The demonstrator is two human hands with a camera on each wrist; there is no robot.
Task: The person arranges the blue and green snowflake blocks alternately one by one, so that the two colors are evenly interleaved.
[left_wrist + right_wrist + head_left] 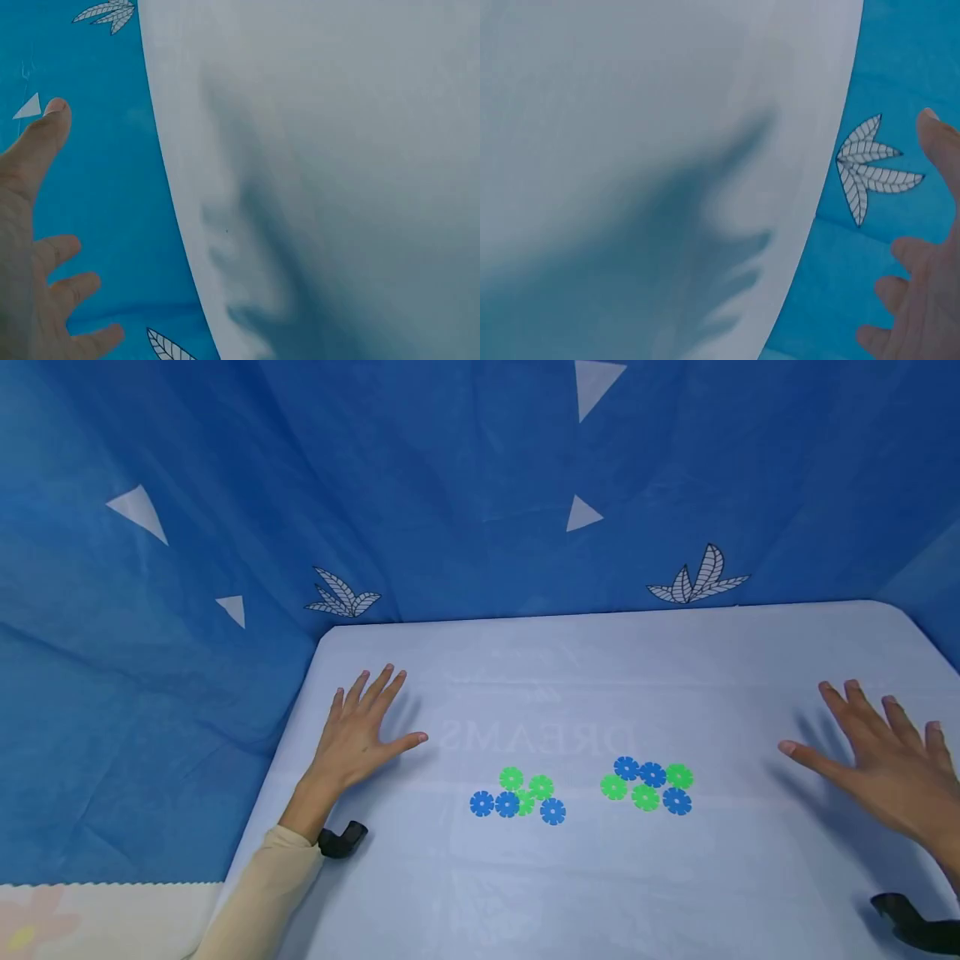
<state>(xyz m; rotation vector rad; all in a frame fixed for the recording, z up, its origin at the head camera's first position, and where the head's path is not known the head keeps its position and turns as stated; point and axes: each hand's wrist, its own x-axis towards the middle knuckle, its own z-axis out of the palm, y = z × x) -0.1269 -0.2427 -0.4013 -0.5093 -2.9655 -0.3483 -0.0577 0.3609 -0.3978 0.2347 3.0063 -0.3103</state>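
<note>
Two loose clusters of small notched plastic discs lie flat on the white-covered table (465,893). The left cluster mixes green discs (512,778) and blue discs (482,803), some overlapping. In the right cluster are more blue discs (626,768) and green discs (645,797). My left hand (354,743) hovers over the table left of the discs, fingers spread, holding nothing. Far to the right, my right hand (888,768) is likewise spread above the cloth with nothing in it. Both wrist views show the hands with fingers stretched out, their shadows on the cloth.
A blue curtain (465,485) with white triangles and leaf prints hangs behind the table and along its left side. Black wrist mounts (342,840) sit by both wrists. A pale floral cloth (112,922) shows at the lower left.
</note>
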